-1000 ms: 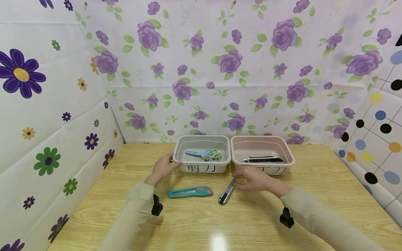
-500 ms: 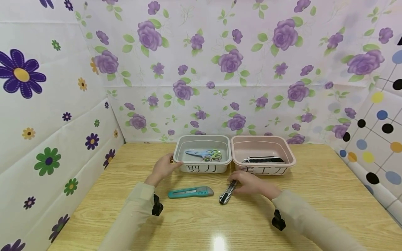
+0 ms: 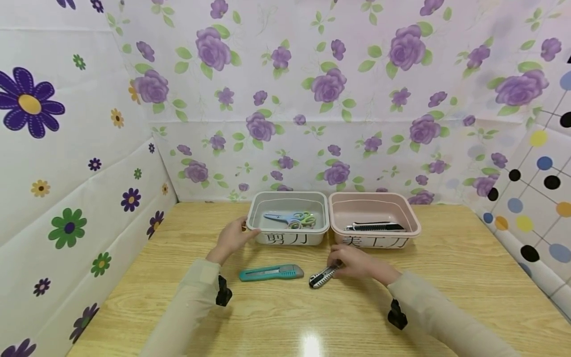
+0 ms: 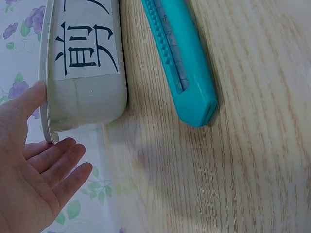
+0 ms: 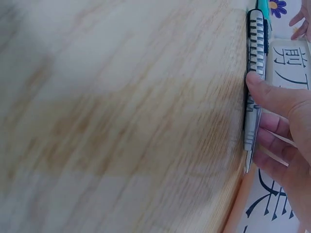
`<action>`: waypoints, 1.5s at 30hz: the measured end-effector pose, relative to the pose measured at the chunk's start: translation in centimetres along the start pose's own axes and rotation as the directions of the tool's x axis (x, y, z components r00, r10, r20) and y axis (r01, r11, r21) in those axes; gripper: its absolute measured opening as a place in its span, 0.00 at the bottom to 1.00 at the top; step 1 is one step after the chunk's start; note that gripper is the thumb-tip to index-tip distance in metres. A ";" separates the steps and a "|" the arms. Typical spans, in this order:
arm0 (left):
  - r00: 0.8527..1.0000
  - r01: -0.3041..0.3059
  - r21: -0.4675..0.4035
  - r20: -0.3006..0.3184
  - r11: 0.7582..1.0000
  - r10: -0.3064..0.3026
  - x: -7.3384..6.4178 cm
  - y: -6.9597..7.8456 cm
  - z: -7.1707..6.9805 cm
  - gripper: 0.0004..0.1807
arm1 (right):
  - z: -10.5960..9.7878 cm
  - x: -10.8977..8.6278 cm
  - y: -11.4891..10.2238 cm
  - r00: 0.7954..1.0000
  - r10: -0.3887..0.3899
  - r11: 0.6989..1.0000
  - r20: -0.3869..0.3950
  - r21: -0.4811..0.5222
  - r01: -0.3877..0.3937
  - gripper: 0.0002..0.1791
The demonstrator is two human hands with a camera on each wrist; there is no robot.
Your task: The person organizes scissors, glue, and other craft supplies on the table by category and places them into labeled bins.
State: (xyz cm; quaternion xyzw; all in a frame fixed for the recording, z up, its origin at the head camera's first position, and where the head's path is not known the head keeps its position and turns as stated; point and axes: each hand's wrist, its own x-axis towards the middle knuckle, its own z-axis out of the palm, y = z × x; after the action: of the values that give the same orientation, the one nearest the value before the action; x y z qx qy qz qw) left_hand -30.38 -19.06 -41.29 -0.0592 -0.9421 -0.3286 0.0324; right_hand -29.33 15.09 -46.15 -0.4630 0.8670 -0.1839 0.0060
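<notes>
My left hand (image 3: 232, 241) holds the left corner of the off-white bin (image 4: 92, 97). In the left wrist view its thumb lies on the front of the rim, with the index finger behind. My right hand (image 3: 354, 260) grips a silver and black utility knife (image 3: 321, 277) between thumb and fingers, just in front of the pink bin (image 3: 379, 242). The right wrist view shows the thumb on the knife's body (image 5: 256, 46), its tapered metal end pointing toward the pink bin. Between the hands, a teal utility knife (image 3: 269, 273) lies on the table.
Scissors (image 3: 290, 218) with blue and green handles lie in the off-white bin. The pink bin stands right beside it, with black and white utility knives (image 3: 374, 226) inside. Both bins bear black characters on white labels. Flowered cloth (image 3: 290, 134) hangs behind the table (image 3: 250, 317).
My right hand has moved left from beside the silver and black utility knife and taken hold of it. The knife has turned slightly. My left hand stays on the off-white bin.
</notes>
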 end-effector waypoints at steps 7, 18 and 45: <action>1.000 -0.002 -0.004 -0.001 1.000 0.002 0.0 0.0 0.0 0.32 | 0.2 -0.8 0.2 1.000 0.019 0.999 0.005 0.039 -0.019 0.08; 1.000 -0.002 -0.009 0.003 1.000 0.002 -0.1 0.0 0.0 0.32 | 0.5 -2.2 0.6 0.997 0.078 0.995 -0.024 0.059 -0.077 0.08; 1.000 -0.009 -0.007 0.004 1.000 0.009 0.0 0.1 0.0 0.32 | -1.0 -3.3 -0.3 0.996 0.061 0.991 -0.058 -0.119 -0.068 0.09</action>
State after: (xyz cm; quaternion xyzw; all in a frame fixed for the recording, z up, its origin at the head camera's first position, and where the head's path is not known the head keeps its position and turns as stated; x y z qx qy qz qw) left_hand -30.39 -18.97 -41.23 -0.0641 -0.9407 -0.3317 0.0315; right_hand -27.39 17.86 -45.64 -0.4291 0.8910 -0.1432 -0.0398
